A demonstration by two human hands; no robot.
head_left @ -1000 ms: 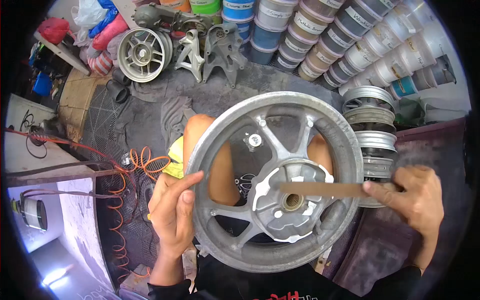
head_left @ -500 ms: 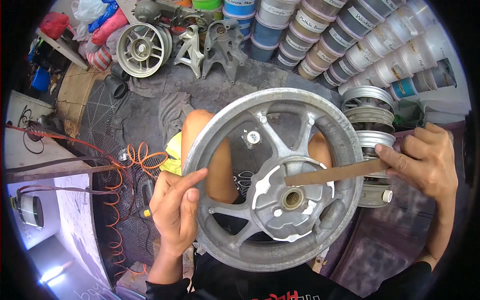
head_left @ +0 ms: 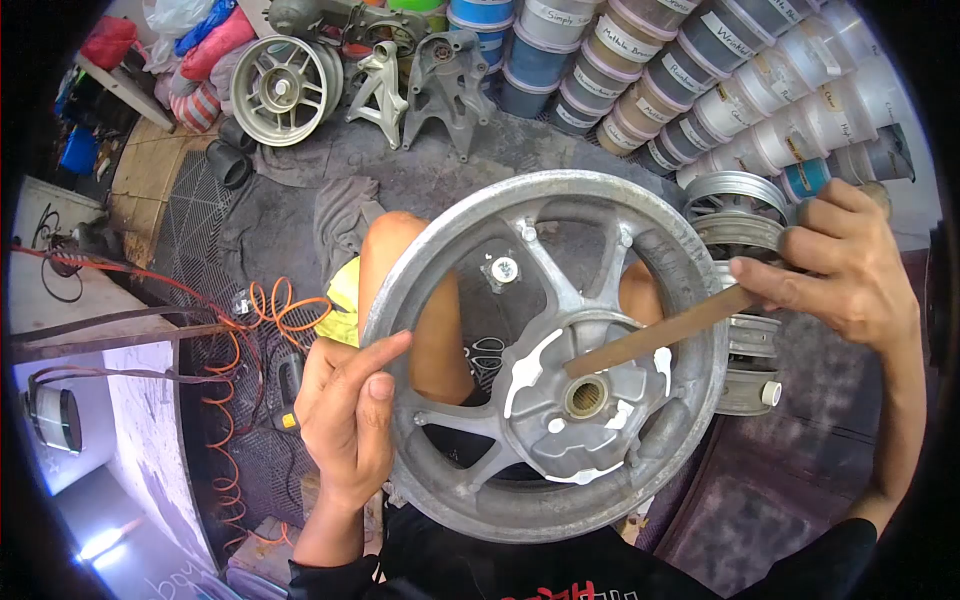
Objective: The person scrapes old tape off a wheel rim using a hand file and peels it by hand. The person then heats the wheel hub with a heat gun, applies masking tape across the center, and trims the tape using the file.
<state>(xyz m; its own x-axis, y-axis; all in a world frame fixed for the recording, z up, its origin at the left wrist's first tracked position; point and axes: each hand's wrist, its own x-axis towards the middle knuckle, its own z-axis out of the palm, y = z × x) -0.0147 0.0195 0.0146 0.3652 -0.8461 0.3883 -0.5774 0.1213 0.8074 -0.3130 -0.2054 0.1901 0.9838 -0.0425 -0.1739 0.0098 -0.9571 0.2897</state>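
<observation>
A bare grey alloy wheel [head_left: 535, 430] is held over my lap, its hub side facing up. Bright, shiny metal patches show on the hub around a splined centre hole. At the wheel's left edge, my left hand [head_left: 345, 425] is closed on the rim, with the index finger stretched along it. On the other side, my right hand [head_left: 845, 265] grips a flat brown file [head_left: 660, 333] at its handle end. The file slants down across the rim, its tip at the hub just above the centre hole. Whether the tip touches the metal I cannot tell.
Several stacked wheels [head_left: 740, 235] stand right of mine. Labelled tubs [head_left: 625, 45] are piled at the back. Another wheel [head_left: 285, 90] and metal brackets [head_left: 445, 95] lie at the back left. A coiled orange hose [head_left: 222, 450] hangs left. A small round item [head_left: 504, 270] shows between the spokes.
My right hand has moved up, so the file slants more steeply, while its tip stays near the hub's centre. My left hand and the wheel have hardly moved.
</observation>
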